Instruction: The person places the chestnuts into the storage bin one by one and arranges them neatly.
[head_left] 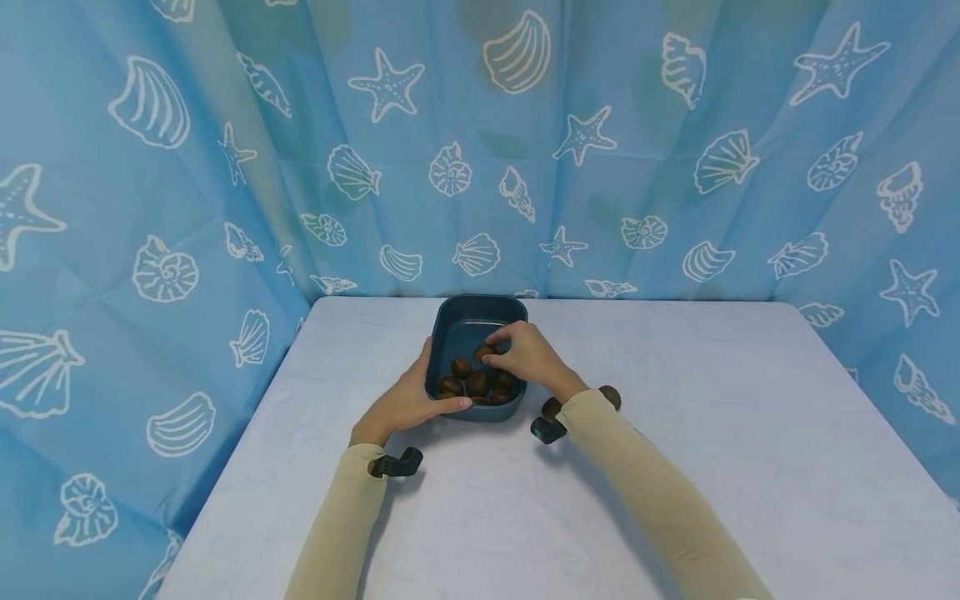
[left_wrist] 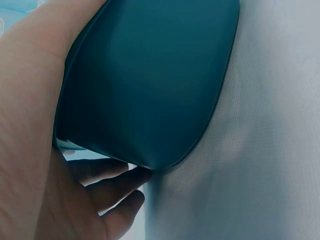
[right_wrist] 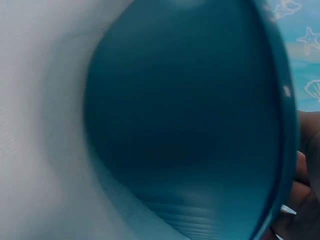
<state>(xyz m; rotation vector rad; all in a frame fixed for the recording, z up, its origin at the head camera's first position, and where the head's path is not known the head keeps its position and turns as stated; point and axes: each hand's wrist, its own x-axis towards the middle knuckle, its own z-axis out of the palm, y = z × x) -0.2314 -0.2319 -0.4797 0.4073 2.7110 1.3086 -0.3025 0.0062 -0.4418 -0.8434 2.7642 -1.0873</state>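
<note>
A deep blue-teal rectangular dish (head_left: 480, 413) with rounded corners stands on the table, several brown chestnuts (head_left: 477, 384) gathered in its near half. My left hand (head_left: 408, 400) grips its near left corner, thumb along the near rim and fingers against the left side. In the left wrist view the dish's outer wall (left_wrist: 155, 85) fills the middle, the fingers (left_wrist: 117, 187) bent beside it. Over the dish, my right hand (head_left: 528, 357) pinches one chestnut (head_left: 484, 352) between thumb and fingertips. The right wrist view shows mostly the dish's outer wall (right_wrist: 185, 110); that chestnut is hidden there.
Two brown chestnuts, one at the near side (head_left: 551, 408) and one at the far side (head_left: 611, 396) of my right wrist, lie on the white-covered table (head_left: 712, 433). A blue curtain (head_left: 450, 225) with shells and starfish hangs behind the table and along its left.
</note>
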